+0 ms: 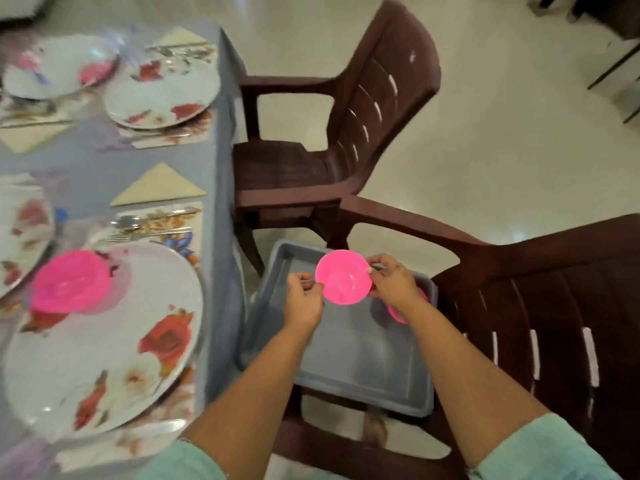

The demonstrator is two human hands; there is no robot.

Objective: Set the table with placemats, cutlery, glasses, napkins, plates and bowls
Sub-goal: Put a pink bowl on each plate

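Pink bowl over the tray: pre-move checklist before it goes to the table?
1. Both hands on pink bowl: left hand and right hand pinch its rim: ok.
2. Bowl clear of grey tray: cannot tell.
3. Free plate: far plate has no bowl: ok.
4. Near plate already bears a bowl: ok.
5. Another bowl left in tray, partly hidden: ok.

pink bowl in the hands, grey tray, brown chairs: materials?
Pink bowl: likely plastic, glossy and slightly translucent at the rim. Grey tray: looks like moulded plastic, matte, with rounded corners. Brown chairs: moulded plastic, one-piece slotted backs.
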